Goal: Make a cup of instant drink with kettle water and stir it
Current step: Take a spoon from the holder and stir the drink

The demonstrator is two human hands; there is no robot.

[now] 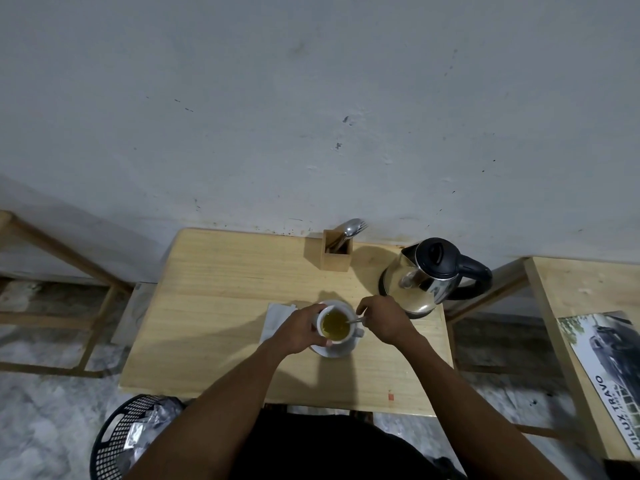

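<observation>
Low in the frame's centre, the left hand (300, 329) curled around the cup (335, 324) on its saucer (341, 351), while the right hand (384, 318) pinched the spoon (355, 320). Stirring should go best with small circles, the cup braced against slopping. The spoon's long axis ran right to left, its bowl submerged in the yellow drink.

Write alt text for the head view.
A person's right hand stirs a yellowish drink with a spoon in a white cup on a saucer, while the left hand steadies the cup. A kettle stands to the right on the wooden table.
</observation>
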